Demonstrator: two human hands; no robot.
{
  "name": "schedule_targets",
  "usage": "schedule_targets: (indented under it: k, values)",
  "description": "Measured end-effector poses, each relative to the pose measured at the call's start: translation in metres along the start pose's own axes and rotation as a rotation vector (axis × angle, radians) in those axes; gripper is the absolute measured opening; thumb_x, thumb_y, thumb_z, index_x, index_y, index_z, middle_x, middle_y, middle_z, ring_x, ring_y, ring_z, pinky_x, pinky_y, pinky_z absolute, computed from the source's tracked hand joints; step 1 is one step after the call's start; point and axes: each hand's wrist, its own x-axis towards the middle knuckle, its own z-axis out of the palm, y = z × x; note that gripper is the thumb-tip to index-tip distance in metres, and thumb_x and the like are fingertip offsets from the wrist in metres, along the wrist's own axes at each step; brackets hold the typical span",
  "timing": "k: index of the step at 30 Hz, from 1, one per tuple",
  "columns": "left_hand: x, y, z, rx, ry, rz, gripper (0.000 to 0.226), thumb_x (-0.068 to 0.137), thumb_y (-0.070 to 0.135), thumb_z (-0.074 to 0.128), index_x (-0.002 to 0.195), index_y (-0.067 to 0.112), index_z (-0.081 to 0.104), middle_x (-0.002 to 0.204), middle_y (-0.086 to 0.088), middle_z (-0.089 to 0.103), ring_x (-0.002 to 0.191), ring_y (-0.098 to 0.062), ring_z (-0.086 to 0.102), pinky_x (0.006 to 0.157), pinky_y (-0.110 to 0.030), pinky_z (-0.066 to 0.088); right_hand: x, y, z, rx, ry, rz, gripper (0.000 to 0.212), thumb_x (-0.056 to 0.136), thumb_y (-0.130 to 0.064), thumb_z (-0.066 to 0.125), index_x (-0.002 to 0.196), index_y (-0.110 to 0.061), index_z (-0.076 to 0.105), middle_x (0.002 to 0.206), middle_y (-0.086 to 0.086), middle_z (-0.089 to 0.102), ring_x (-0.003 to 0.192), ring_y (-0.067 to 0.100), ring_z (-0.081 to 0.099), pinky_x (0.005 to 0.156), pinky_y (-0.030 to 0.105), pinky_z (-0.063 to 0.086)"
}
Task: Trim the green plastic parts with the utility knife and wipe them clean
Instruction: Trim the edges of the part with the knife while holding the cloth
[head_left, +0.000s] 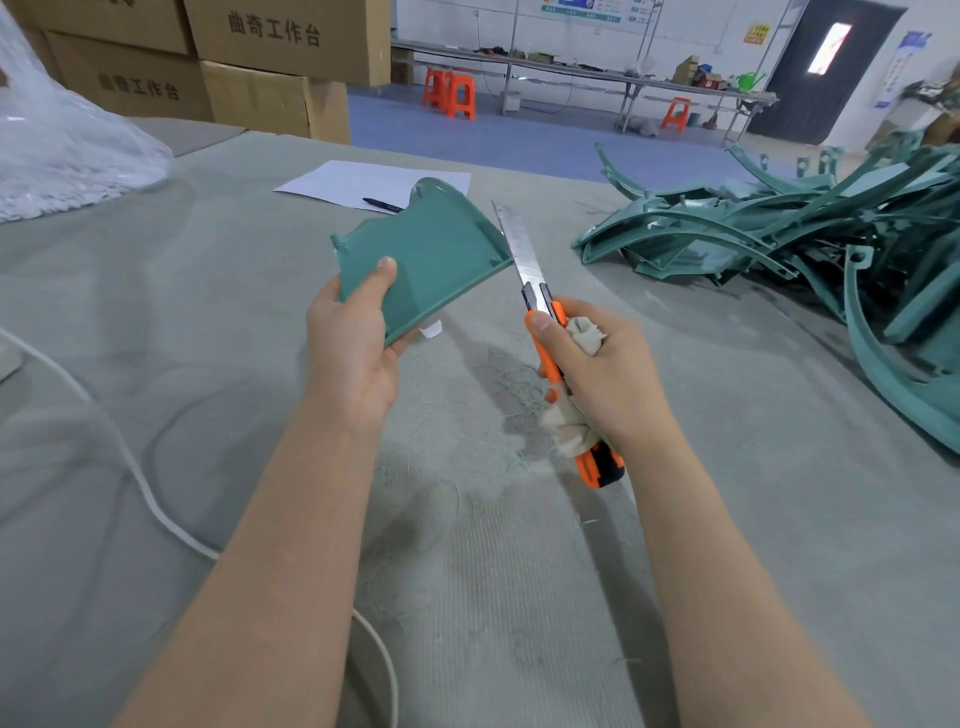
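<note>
Left hand (353, 332) grips green part (426, 254) aloft, right edge exposed for trimming | right hand (597, 374) clasps utility knife (540, 306) and cloth (566, 421), ready for wiping.

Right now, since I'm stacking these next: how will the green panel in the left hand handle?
Likely stiff: the green panel holds its shape gripped by one end in the left hand. Probably light: one hand carries it alone.

The plastic part (431, 260) was held in the left hand (353, 348) above the table (519, 571), with the knife (524, 254) and cloth (582, 332) in the right hand (608, 374) just right of it. Behind it lay a paper (353, 182) with 1 pen (383, 204) on it; a pile of parts (779, 234) lay far right, a cable (130, 467) left.
</note>
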Motion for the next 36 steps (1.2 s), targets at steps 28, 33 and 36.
schedule_targets:
  k: [28, 33, 36]
  values:
    - [0.0, 0.001, 0.004, -0.088, 0.002, 0.013, 0.016, 0.098, 0.009, 0.049, 0.092, 0.015, 0.063, 0.08, 0.001, 0.072, 0.067, -0.009, 0.07, 0.052, -0.022, 0.053, -0.004, -0.003, 0.012, -0.019, -0.041, -0.039, 0.005, 0.092, -0.03, 0.065, 0.094, -0.034, 0.068, 0.057, -0.013, 0.056, 0.054, 0.008, 0.057, 0.054, 0.027, 0.05]
    - [0.001, 0.0, 0.004, -0.105, -0.013, 0.001, 0.017, 0.099, 0.01, 0.047, 0.094, 0.015, 0.063, 0.074, 0.003, 0.074, 0.068, -0.01, 0.071, 0.054, -0.023, 0.054, -0.005, -0.003, 0.011, 0.033, -0.052, -0.027, 0.008, 0.092, -0.028, 0.065, 0.087, -0.033, 0.069, 0.059, -0.007, 0.053, 0.055, 0.011, 0.054, 0.052, 0.027, 0.05]
    - [0.002, 0.0, 0.003, -0.116, -0.014, 0.002, 0.017, 0.099, 0.01, 0.047, 0.094, 0.014, 0.062, 0.074, 0.003, 0.074, 0.068, -0.01, 0.071, 0.055, -0.023, 0.054, -0.004, -0.001, 0.012, 0.029, -0.051, -0.027, 0.007, 0.092, -0.03, 0.065, 0.086, -0.034, 0.069, 0.058, -0.007, 0.053, 0.057, 0.013, 0.055, 0.055, 0.032, 0.051]
